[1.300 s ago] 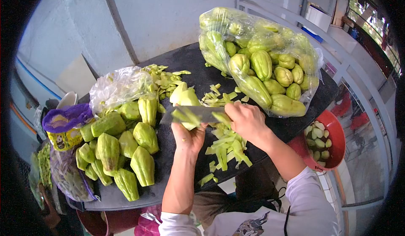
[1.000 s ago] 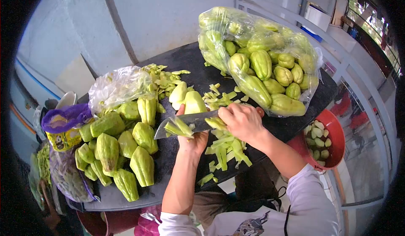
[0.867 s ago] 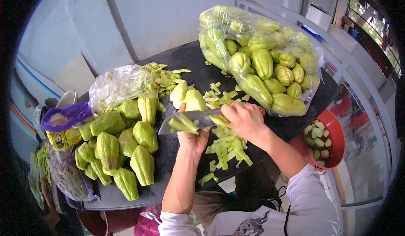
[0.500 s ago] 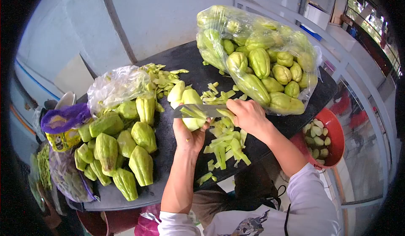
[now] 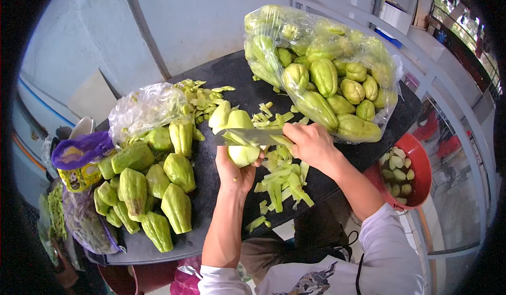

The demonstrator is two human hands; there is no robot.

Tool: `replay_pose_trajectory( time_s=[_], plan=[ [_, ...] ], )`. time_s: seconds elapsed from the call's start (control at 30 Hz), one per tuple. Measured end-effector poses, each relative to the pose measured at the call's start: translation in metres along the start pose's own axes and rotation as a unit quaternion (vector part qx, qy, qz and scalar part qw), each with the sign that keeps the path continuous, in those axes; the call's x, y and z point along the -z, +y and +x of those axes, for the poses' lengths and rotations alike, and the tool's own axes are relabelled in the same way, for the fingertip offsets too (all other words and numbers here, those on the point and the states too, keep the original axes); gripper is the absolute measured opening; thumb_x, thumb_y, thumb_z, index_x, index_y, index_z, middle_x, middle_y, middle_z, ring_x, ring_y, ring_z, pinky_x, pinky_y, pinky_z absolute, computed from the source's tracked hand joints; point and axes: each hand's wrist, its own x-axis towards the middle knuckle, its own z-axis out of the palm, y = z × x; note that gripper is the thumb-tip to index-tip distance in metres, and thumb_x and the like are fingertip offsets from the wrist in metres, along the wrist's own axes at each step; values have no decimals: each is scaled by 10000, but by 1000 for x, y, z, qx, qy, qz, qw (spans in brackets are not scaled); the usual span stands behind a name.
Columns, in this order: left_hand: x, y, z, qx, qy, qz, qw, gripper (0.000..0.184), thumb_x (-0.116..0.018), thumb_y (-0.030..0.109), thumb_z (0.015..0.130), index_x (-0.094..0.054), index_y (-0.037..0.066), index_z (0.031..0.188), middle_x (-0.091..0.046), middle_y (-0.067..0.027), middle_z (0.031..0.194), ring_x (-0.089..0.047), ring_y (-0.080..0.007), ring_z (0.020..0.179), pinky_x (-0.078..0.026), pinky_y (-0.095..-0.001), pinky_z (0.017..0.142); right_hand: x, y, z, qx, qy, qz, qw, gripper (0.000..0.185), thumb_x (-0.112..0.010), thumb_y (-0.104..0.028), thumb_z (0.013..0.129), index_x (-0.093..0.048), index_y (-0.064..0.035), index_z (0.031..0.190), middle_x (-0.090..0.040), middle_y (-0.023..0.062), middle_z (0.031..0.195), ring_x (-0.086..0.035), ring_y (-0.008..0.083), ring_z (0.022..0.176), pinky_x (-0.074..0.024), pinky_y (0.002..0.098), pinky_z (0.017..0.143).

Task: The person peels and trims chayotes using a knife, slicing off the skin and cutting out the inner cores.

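My left hand (image 5: 235, 172) is wrapped round a pale peeled chayote (image 5: 243, 156) above the black table. The fingers of my right hand (image 5: 311, 143) are closed on a knife (image 5: 250, 137), whose broad blade lies across the chayote and points left. Green peel strips rest on the blade. Just behind the blade stand other peeled chayotes (image 5: 221, 114). Below my right hand a heap of peel strips (image 5: 282, 181) lies on the table. The knife's handle is hidden inside my right hand.
Several chayotes (image 5: 134, 189) cover the table's left part, beside a crumpled plastic bag (image 5: 145, 110) and a purple net bag (image 5: 87, 150). A large clear bag of chayotes (image 5: 324, 76) sits at the back right. A red bucket (image 5: 421, 176) with pieces stands beyond the right edge.
The knife has moved from low over my left palm up across the chayote, and its blade now lies nearly level. My left hand has turned the chayote slightly.
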Motion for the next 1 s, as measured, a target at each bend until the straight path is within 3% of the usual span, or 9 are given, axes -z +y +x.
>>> replay_pose_trajectory(
  time_s=[0.37, 0.43, 0.53, 0.6, 0.67, 0.8, 0.9, 0.93, 1.0],
  plan=[
    [-7, 6, 1, -7, -5, 19, 1000, 516, -471, 489, 940, -562, 31, 1161, -638, -160, 902, -602, -251, 608, -458, -286, 434, -13, 20, 5, -161, -46, -9, 986, 190, -557, -17, 826, -536, -42, 1013, -622, 236, 720, -618, 479, 747, -490, 554, 675],
    [-2, 8, 0, 4, -68, -44, 997, 547, -453, 492, 944, -555, 17, 1196, -630, -178, 893, -581, -243, 628, -436, -265, 451, -11, 16, 1, -187, -75, 18, 979, 175, -554, -71, 889, -541, -36, 1060, -623, 276, 758, -606, 504, 795, -478, 571, 719],
    [-9, 12, 1, 23, -14, -117, 993, 571, -434, 492, 950, -548, 4, 1223, -618, -190, 877, -540, -231, 641, -404, -235, 478, -10, 9, 0, -221, -57, 56, 972, 168, -554, -139, 938, -541, -26, 1062, -621, 317, 818, -595, 514, 846, -461, 581, 770],
    [1, 13, 5, 25, -44, -112, 992, 592, -427, 492, 947, -540, -4, 1248, -610, -190, 891, -506, -222, 653, -378, -216, 507, -3, 2, 1, -229, -61, 70, 969, 178, -553, -159, 949, -543, -19, 1059, -621, 327, 853, -589, 516, 868, -453, 582, 785],
    [8, 12, 9, 18, -106, -188, 976, 499, -425, 430, 973, -560, 16, 1216, -645, -208, 940, -588, -263, 679, -473, -265, 495, -2, 1, 1, -240, -64, 82, 965, 192, -551, -178, 960, -545, -12, 1057, -621, 336, 889, -583, 518, 891, -445, 583, 800],
    [18, 13, 15, 27, -142, -226, 963, 482, -415, 400, 989, -549, 12, 1241, -643, -213, 990, -613, -279, 708, -508, -277, 507, 2, 0, -3, -199, -30, 107, 974, 184, -539, -136, 945, -537, 28, 1027, -630, 304, 822, -602, 505, 848, -458, 582, 764],
    [24, 14, 20, 50, -91, -128, 986, 527, -416, 441, 995, -531, 6, 1270, -617, -231, 1075, -656, -323, 809, -587, -346, 583, 5, -1, -5, -208, -36, 145, 967, 223, -547, -150, 946, -554, 38, 1067, -639, 301, 872, -598, 502, 902, -460, 560, 795],
    [17, 13, 17, 52, -89, -130, 986, 527, -416, 441, 995, -531, 6, 1270, -617, -231, 1075, -656, -323, 809, -587, -346, 583, 5, -1, -7, -218, -55, 151, 963, 265, -550, -164, 949, -571, 45, 1112, -648, 301, 919, -595, 502, 939, -464, 538, 826],
    [-3, 13, 8, 67, 27, -173, 982, 566, -433, 450, 986, -508, -21, 1291, -602, -219, 1008, -601, -304, 766, -551, -280, 608, 3, 4, -12, -238, -97, 142, 956, 268, -550, -159, 944, -570, 56, 1103, -647, 304, 922, -595, 502, 946, -466, 534, 835]
  ],
)
